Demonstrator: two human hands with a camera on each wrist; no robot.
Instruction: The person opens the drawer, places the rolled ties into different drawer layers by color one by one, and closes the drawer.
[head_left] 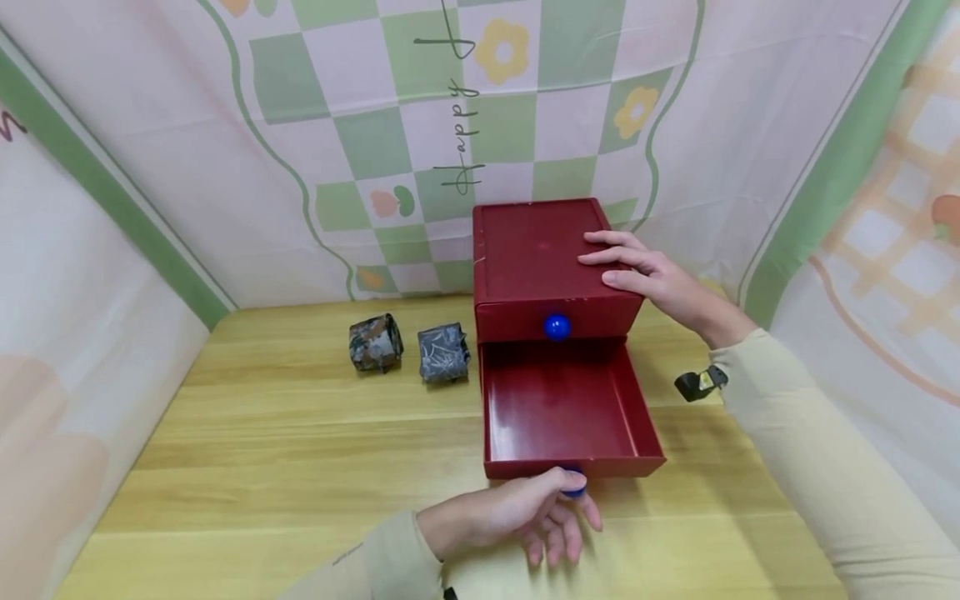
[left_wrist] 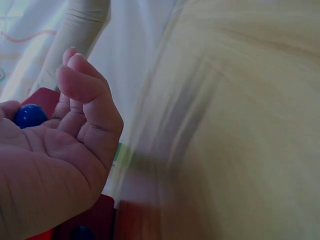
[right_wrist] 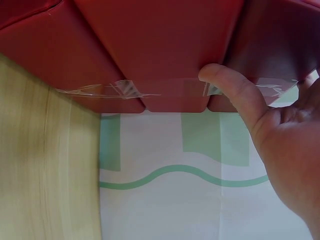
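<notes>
A dark red two-drawer box [head_left: 536, 250] stands against the cloth backdrop, its lower drawer [head_left: 558, 412] pulled out and its upper drawer shut. My left hand [head_left: 536, 508] pinches the lower drawer's blue knob [head_left: 573, 483] between thumb and index finger, the other fingers loosely bent below. In the left wrist view a blue knob [left_wrist: 31, 116] shows by that hand's palm [left_wrist: 55, 150]. On the box's top right edge rests my right hand [head_left: 637, 267], fingers spread. Seen by the right wrist camera, its thumb [right_wrist: 232, 87] touches the red surface, near strips of clear tape [right_wrist: 127, 89].
Left of the box, a brown-grey camouflage-patterned roll [head_left: 376, 342] and a grey roll with white lines [head_left: 443, 353] lie on the wooden table [head_left: 300, 467]. Patterned cloth [head_left: 360, 125] hangs behind and at both sides. A small black device [head_left: 701, 383] sits at the right cuff.
</notes>
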